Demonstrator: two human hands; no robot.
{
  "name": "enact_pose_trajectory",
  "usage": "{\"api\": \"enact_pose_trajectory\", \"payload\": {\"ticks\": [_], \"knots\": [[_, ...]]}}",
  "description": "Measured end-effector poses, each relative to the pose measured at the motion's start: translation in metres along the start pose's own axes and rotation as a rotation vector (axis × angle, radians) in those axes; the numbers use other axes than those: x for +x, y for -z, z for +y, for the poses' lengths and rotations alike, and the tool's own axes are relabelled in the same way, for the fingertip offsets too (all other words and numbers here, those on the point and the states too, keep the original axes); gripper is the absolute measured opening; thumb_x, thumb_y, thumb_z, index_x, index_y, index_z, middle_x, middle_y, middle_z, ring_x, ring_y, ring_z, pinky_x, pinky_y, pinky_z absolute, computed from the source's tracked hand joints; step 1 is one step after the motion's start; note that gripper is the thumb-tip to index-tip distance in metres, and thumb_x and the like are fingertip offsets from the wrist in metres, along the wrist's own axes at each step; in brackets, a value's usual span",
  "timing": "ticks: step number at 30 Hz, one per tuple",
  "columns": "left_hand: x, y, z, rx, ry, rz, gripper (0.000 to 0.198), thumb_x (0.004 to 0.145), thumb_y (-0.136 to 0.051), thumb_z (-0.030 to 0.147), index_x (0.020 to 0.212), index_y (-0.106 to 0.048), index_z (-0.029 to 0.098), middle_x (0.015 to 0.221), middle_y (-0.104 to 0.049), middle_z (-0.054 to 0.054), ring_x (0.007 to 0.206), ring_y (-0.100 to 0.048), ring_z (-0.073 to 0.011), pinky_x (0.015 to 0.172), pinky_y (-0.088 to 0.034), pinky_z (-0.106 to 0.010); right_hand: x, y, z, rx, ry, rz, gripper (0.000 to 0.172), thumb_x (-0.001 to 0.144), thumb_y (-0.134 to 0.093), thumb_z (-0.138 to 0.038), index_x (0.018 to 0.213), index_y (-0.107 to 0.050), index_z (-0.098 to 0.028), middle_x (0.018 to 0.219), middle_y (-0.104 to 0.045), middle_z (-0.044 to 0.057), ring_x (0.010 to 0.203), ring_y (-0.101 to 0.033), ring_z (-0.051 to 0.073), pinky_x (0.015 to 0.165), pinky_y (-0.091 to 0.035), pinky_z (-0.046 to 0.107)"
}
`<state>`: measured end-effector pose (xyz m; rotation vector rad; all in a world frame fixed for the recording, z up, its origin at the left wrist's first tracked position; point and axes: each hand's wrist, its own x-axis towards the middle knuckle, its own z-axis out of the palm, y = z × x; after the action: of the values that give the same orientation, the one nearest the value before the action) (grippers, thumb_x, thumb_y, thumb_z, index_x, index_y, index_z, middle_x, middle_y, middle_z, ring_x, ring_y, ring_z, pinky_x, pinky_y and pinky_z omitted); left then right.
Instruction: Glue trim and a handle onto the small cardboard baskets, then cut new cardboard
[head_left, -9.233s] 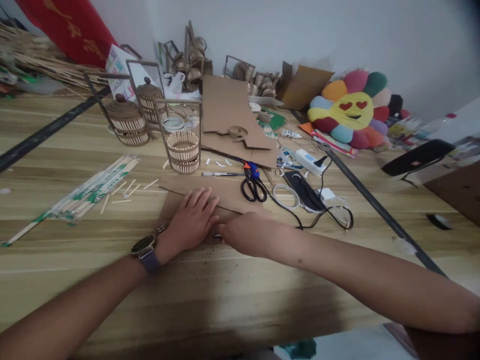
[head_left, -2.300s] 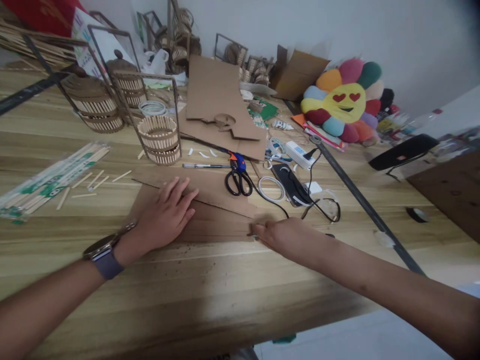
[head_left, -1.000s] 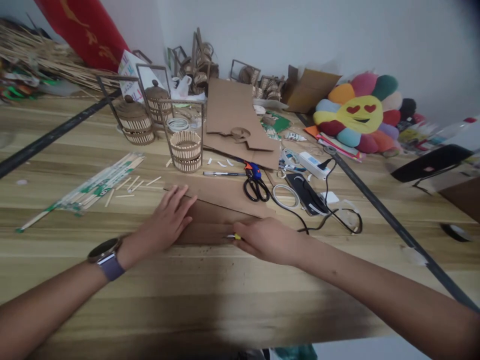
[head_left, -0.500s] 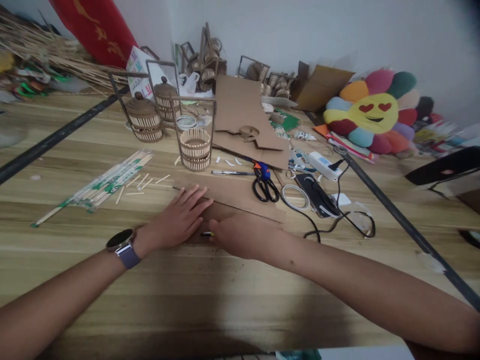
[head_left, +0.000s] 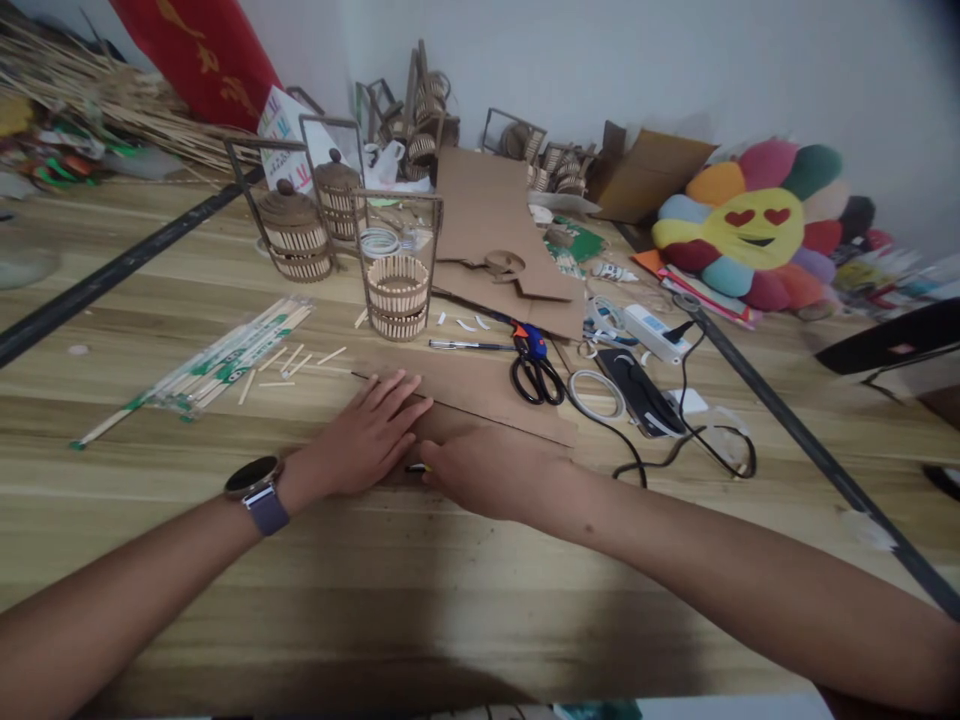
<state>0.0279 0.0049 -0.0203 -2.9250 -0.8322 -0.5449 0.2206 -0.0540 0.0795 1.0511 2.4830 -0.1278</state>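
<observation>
My left hand [head_left: 373, 437] lies flat with fingers spread on a piece of brown cardboard [head_left: 487, 385], pressing it to the table. Close beside it, my right hand [head_left: 480, 470] is closed around a slim yellow-and-black tool [head_left: 418, 468], which looks like a utility knife. Only its dark tip and a bit of yellow show at the fingers; the rest is hidden in the hand. A long dark line, a cut or an edge, runs across the cardboard just beyond both hands. Black-handled scissors [head_left: 536, 365] rest on the cardboard's far right part.
A pen [head_left: 472, 345] lies beyond the cardboard. Small stick buckets [head_left: 397, 297] with tall handles stand behind. Left are bagged chopsticks [head_left: 225, 355] and cut stick pieces [head_left: 289, 365]. On the right lie a phone [head_left: 641, 392], cables and a power strip [head_left: 655, 332]. Larger cardboard [head_left: 480, 200] is farther back.
The whole view has shifted slightly, so everything sits a little further right. Both hands keep nearly the same place on the cardboard, and the grip is unchanged.
</observation>
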Motion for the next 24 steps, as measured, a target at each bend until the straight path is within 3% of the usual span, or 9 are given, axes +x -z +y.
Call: {"api": "enact_pose_trajectory", "payload": {"ticks": [8, 14, 24], "knots": [[0.0, -0.002, -0.001, -0.004, -0.001, -0.005, 0.046, 0.104, -0.033, 0.028, 0.143, -0.05, 0.01, 0.154, -0.042, -0.022, 0.146, -0.031, -0.0388, 0.115, -0.032, -0.062, 0.001, 0.018, -0.009, 0.015, -0.02, -0.083, 0.036, 0.096, -0.044, -0.002, 0.125, -0.064, -0.011, 0.107, -0.078, 0.012, 0.09, -0.076, 0.025, 0.067, -0.058, 0.031], [0.0, -0.002, -0.002, -0.04, -0.006, -0.017, 0.046, 0.104, -0.033, 0.028, 0.143, -0.049, 0.01, 0.155, -0.04, -0.022, 0.147, -0.03, -0.0363, 0.117, -0.03, -0.06, 0.008, 0.021, -0.017, 0.054, -0.049, -0.09, 0.034, 0.093, -0.049, -0.002, 0.123, -0.065, -0.006, 0.106, -0.077, 0.017, 0.092, -0.076, 0.029, 0.065, -0.059, 0.033], [0.001, 0.004, -0.003, -0.054, -0.028, -0.064, 0.045, 0.105, -0.035, 0.029, 0.144, -0.048, 0.01, 0.157, -0.04, -0.021, 0.148, -0.029, -0.034, 0.119, -0.03, -0.057, 0.005, 0.013, -0.007, 0.023, -0.04, -0.106, 0.034, 0.093, -0.05, -0.001, 0.12, -0.067, -0.012, 0.094, -0.079, 0.012, 0.084, -0.078, 0.029, 0.059, -0.059, 0.032]]}}
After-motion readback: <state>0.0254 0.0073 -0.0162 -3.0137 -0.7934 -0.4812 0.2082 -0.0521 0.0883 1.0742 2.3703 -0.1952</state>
